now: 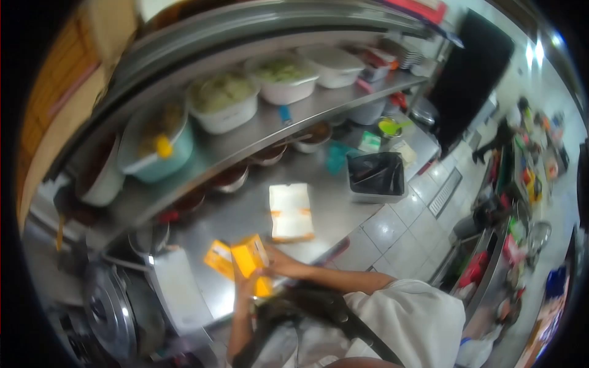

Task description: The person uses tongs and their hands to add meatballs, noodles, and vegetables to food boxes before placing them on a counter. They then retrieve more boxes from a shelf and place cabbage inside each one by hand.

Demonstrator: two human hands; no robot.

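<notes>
A yellow-orange cardboard box is held between my two hands over the steel counter, with one flap or panel sticking out to the left. My left hand grips its near lower side, fingers closed on the card. My right hand is closed on the right side of the same box; its fingertips are partly hidden and blurred. Just beyond them, an open box with a white inside and orange edges lies on the steel counter.
A steel shelf above the counter carries several tubs of food, including a white tub and a teal tub. A black-lined bin stands right. On the left are a white board and a large metal pot.
</notes>
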